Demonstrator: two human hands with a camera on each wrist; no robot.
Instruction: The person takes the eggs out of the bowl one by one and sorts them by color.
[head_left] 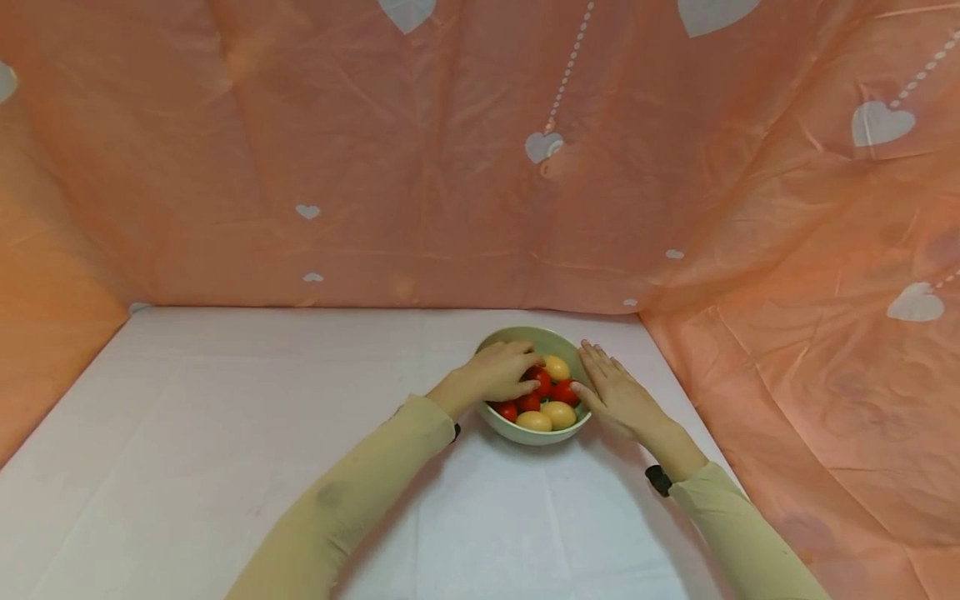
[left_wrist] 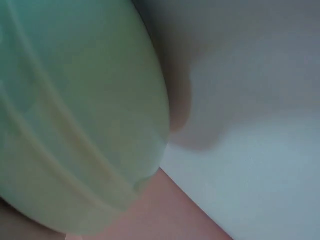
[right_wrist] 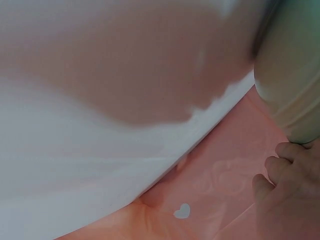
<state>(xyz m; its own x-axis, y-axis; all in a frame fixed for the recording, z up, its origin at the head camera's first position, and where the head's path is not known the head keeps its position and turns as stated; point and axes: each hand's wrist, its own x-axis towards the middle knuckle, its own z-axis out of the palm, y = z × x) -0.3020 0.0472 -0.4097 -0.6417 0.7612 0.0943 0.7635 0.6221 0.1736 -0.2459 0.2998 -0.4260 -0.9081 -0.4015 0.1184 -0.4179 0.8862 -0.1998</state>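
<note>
A pale green bowl [head_left: 525,434] holds several red tomatoes [head_left: 566,392] and several light brown eggs [head_left: 558,414]. My left hand [head_left: 498,371] reaches over the bowl's left rim, its fingers and thumb bent around a tomato [head_left: 539,382] among the others. On the opposite side, my right hand [head_left: 618,400] lies along the right rim with fingers fairly straight and the thumb over the inside. Close up, the left wrist view shows the bowl's outer wall [left_wrist: 100,100]. Fingertips of my right hand [right_wrist: 295,185] are beside the bowl [right_wrist: 290,75] in the right wrist view.
The bowl stands on a white-covered table [head_left: 262,433], toward its far right part. Behind it hangs an orange-pink curtain [head_left: 420,208] with white hearts, which also encloses both sides. Dark bands [head_left: 658,481] sit at the wrists.
</note>
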